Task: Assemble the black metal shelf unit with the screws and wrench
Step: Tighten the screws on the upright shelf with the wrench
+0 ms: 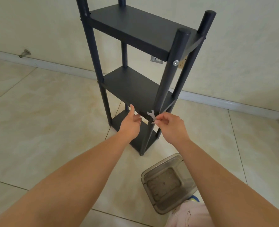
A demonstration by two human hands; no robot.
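The black metal shelf unit (135, 30) stands upright on the tiled floor with three shelves between four round posts. A silver screw head (176, 62) shows on the near right post under the top shelf. My right hand (169, 126) pinches a small flat silver wrench (152, 115) by its handle, its open jaw up, just left of the near right post at the middle shelf's front edge. My left hand (130, 123) reaches toward the underside of the middle shelf (132, 89), thumb up and fingers relaxed, holding nothing.
A clear grey plastic container (166, 182) lies on the floor by my right foot in a pink shoe (189, 215). A white baseboard (53, 65) runs along the wall behind the shelf, with a metal door stop (24, 53) at left and a wall socket (156, 59).
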